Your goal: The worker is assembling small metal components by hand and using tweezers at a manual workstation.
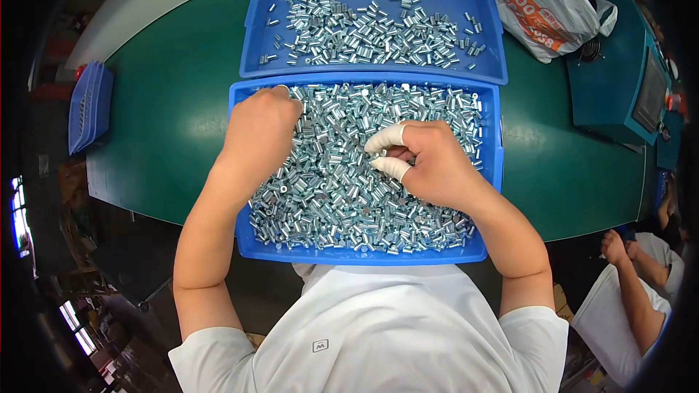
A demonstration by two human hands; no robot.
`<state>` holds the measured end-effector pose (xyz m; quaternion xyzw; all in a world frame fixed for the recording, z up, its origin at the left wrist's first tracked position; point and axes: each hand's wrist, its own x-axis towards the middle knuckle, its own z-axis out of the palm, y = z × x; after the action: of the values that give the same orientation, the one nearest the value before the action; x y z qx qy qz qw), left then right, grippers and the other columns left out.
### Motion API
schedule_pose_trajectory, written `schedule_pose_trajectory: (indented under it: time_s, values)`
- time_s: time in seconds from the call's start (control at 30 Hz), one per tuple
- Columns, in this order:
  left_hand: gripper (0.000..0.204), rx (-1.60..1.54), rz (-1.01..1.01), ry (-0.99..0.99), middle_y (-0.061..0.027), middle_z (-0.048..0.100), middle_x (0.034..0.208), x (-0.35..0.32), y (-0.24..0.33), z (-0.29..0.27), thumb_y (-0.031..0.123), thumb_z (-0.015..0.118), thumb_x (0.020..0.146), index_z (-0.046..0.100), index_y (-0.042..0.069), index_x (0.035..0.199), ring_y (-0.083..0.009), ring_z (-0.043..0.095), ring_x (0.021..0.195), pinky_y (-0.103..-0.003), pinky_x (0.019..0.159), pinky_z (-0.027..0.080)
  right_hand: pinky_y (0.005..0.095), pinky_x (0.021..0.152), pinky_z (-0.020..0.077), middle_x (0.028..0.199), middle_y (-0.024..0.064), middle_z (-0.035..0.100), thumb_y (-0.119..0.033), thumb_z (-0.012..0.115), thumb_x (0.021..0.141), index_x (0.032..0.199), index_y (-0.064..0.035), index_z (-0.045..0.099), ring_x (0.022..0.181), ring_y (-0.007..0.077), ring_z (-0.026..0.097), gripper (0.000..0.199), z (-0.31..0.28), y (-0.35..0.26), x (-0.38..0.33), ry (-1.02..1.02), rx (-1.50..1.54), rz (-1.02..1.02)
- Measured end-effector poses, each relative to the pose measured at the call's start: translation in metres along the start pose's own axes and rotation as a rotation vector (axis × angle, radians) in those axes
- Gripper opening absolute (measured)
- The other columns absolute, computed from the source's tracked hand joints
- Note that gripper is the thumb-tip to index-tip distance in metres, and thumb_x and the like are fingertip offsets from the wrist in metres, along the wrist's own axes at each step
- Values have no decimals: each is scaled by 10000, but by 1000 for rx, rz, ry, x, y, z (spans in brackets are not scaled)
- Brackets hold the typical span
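Observation:
A blue plastic tray (364, 255) directly before me is filled with short, shiny metal sleeves (342, 196). Over its far left corner, my left hand (263, 125) is closed with the knuckles up. Its fingertips point down by the rim, and whatever they hold is hidden. My right hand (440, 164) hovers low over the middle right of the sleeves. White covers wrap its thumb and forefinger (386, 138). These two curve toward each other with a small gap between their tips, and I see no piece held there. The other fingers curl beneath the palm.
Behind it a second blue tray (255, 44) holds a looser spread of sleeves. Both rest on a green table (167, 116). A small blue bin (91, 109) stands left. At right are a white plastic bag (542, 11) and a teal machine (611, 80). Another person's arm (641, 298) shows lower right.

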<state>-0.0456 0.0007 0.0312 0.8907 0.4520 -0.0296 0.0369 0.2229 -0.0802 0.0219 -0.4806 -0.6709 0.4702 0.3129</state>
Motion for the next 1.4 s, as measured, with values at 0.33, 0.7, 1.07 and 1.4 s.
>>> schedule_pose_trajectory:
  time_s: [0.33, 0.7, 1.07, 1.4]
  values:
    - [168, -1089, -47, 127, -59, 722, 930, -29, 35, -9, -29, 817, 860, 764, 33, 1006, -161, 680, 818, -304, 718, 546, 323, 713, 599, 913, 124, 768, -6, 829, 867, 1087, -46, 786, 769, 199, 739, 228, -4, -9, -6, 62, 61, -49]
    - [182, -1702, -286, -154, -101, 766, 1086, -40, 80, 7, -32, 734, 977, 718, -24, 1158, -156, 736, 971, -290, 801, 595, 312, 789, 643, 1007, 115, 799, -33, 847, 874, 1123, -22, 776, 865, 195, 788, 259, 0, -15, -26, 136, 196, 59]
    - [222, -1850, -185, -2, -122, 761, 1117, -42, 84, 29, -88, 725, 958, 716, -41, 1175, -186, 737, 1031, -331, 926, 609, 297, 825, 656, 1114, 127, 772, 15, 844, 877, 1076, 19, 785, 947, 179, 776, 208, 20, 4, -31, 201, 488, 112]
    - [239, -1830, -111, 46, -135, 765, 1141, -46, 81, 37, -72, 770, 927, 754, -9, 1157, -194, 747, 1029, -323, 905, 615, 303, 849, 660, 1110, 129, 756, 44, 848, 860, 1029, 24, 793, 963, 196, 774, 179, 21, 7, -32, 181, 586, 101]
